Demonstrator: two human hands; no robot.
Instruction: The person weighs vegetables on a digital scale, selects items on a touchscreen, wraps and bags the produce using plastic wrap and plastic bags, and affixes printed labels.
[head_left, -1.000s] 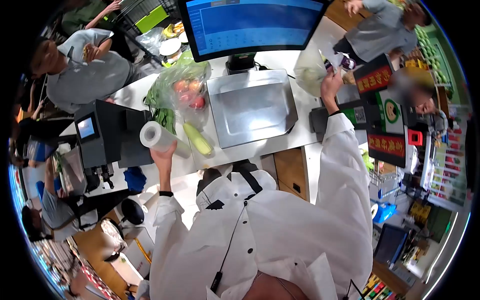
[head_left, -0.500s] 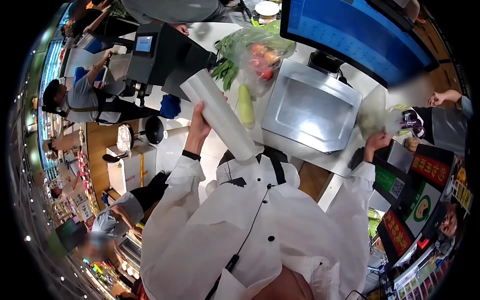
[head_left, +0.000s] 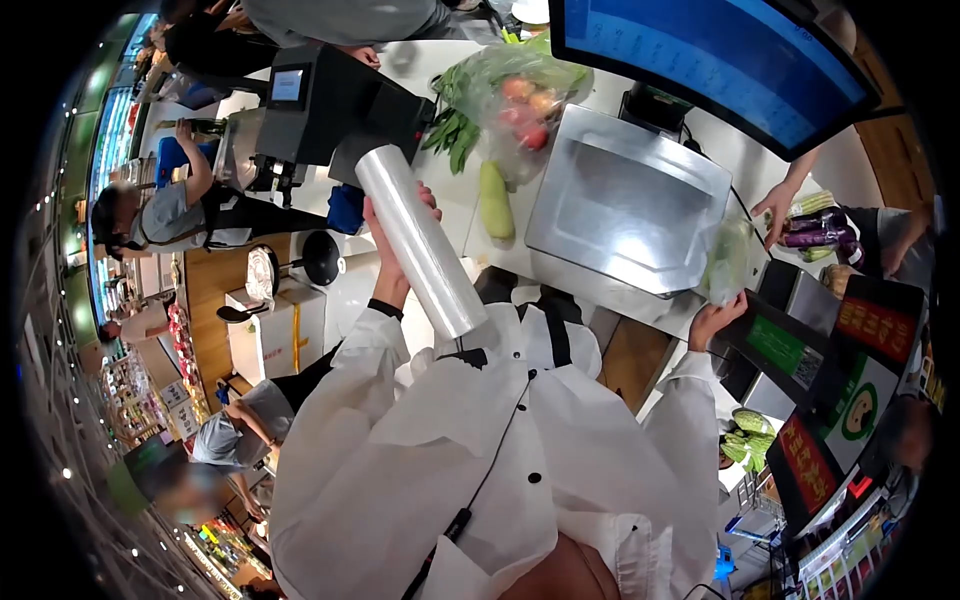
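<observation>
My left hand [head_left: 389, 266] is wrapped round a thick roll of clear plastic bags [head_left: 418, 240], which slants over the near side of the counter. On the right, my right hand [head_left: 716, 320] pinches the near end of a clear plastic bag [head_left: 728, 262] with something pale green inside, just beside the steel weighing scale [head_left: 630, 200]. A pale green gourd [head_left: 494, 202] lies left of the scale. Behind it a plastic bag of tomatoes [head_left: 525, 112] rests against leafy greens [head_left: 458, 140].
A monitor [head_left: 710, 65] overhangs the scale. A dark printer-like machine [head_left: 335, 105] stands at the left. Another person's hand [head_left: 775, 208] reaches in near bagged eggplants [head_left: 822, 232] on the right. Sign panels [head_left: 850, 400] flank my right arm.
My right hand has drawn the bag left and toward me, next to the scale. The roll in my left hand has shifted slightly left and stands steeper. Another person's hand has come closer.
</observation>
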